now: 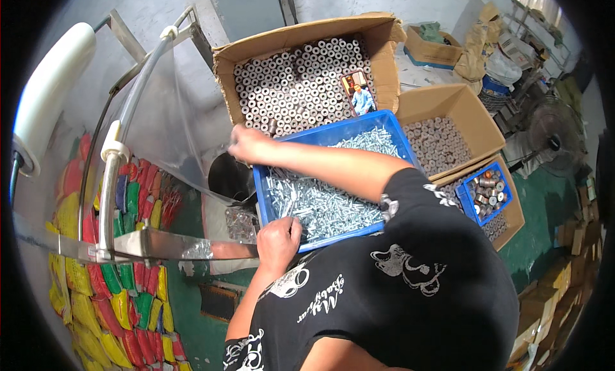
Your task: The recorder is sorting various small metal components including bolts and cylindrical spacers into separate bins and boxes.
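Left of the blue plastic crate (398, 129) of silvery metal bolts (320, 204), clear plastic film (166, 115) hung; the left hand (278, 239) clenched bolts at the crate's near edge; the right hand (246, 145) pinched the film at its far-left corner; bagging seemingly underway, needing the handful dropped in.

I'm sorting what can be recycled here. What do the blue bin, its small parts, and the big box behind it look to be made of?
The blue bin looks like moulded plastic: even saturated colour, smooth thick rim. The small parts in it appear to be bright plated metal, silvery and glinting; their exact kind is too small to tell. The big box is brown cardboard with bent matte flaps.
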Available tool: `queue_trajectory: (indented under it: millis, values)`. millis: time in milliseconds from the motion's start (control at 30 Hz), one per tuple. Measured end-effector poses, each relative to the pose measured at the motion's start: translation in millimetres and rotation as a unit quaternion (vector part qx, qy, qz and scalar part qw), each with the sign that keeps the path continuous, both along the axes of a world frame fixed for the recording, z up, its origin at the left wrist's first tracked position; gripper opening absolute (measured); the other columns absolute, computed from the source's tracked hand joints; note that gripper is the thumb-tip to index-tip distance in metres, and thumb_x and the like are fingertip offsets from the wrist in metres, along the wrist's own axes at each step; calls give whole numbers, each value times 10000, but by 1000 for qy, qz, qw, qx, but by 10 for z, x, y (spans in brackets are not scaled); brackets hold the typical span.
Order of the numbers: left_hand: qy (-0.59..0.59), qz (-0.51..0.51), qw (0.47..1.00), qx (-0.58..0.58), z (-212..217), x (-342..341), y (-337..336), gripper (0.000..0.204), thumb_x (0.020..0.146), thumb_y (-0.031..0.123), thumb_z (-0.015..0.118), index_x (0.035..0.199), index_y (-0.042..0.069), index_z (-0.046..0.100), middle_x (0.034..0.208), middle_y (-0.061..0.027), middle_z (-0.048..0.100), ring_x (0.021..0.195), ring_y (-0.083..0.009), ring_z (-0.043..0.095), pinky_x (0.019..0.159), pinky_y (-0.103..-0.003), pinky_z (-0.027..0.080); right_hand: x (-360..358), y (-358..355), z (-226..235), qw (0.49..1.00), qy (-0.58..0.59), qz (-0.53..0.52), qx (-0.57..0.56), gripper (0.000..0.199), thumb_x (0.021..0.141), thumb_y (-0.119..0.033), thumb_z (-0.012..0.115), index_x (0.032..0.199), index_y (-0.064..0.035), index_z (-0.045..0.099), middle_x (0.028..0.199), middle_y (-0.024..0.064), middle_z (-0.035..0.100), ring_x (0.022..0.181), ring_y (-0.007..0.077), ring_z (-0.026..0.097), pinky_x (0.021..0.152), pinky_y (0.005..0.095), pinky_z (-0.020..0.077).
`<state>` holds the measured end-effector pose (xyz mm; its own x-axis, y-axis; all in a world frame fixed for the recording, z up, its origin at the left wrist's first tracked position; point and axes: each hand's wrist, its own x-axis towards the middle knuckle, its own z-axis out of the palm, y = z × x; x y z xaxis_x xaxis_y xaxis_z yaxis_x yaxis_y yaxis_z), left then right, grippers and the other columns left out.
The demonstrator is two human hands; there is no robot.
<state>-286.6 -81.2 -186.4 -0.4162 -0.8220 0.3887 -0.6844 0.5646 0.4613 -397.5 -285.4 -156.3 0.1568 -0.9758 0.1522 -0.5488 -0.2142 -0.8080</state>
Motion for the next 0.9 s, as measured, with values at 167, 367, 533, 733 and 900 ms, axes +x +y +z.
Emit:
queue_trajectory:
  millis: [167,367,533,733,900]
  values:
    - [-20,-12,999,-25,5,-59,-6,292,856,167,663,629,16,561,626,-197,573,597,-394,588,562,-482,465,311,-12,-248,998,57,15,2,445,888,-321,633,1207,-19,562,1076,264,659,1027,420,635,901,469,504]
    - [10,6,999,-32,-34,-43,5,301,857,171,669,628,19,546,627,-192,550,591,-394,570,554,-475,445,-1264,940,-398,976,143,119,-115,375,901,-194,587,1254,-66,572,1032,238,661,986,410,639,871,489,510]
    - [-7,39,998,-43,-78,-8,33,280,869,171,668,670,6,558,657,-204,565,614,-397,577,558,-464,441,-2264,1835,-452,874,453,172,49,300,782,-222,728,1025,-56,676,1122,176,631,1061,372,615,898,484,509]
    - [-73,39,996,-18,-41,-55,15,283,880,207,649,691,7,582,681,-217,577,635,-407,588,575,-475,449,-2371,1933,-702,917,383,110,6,431,736,-241,800,1085,-42,646,1113,186,611,1094,362,582,910,468,510]
    - [-94,42,994,-44,-69,-88,46,316,867,205,659,638,14,556,646,-207,571,616,-406,587,572,-493,454,-2381,1935,-768,916,386,105,-35,245,871,-151,591,1090,-41,612,1049,221,635,943,421,653,804,496,536]
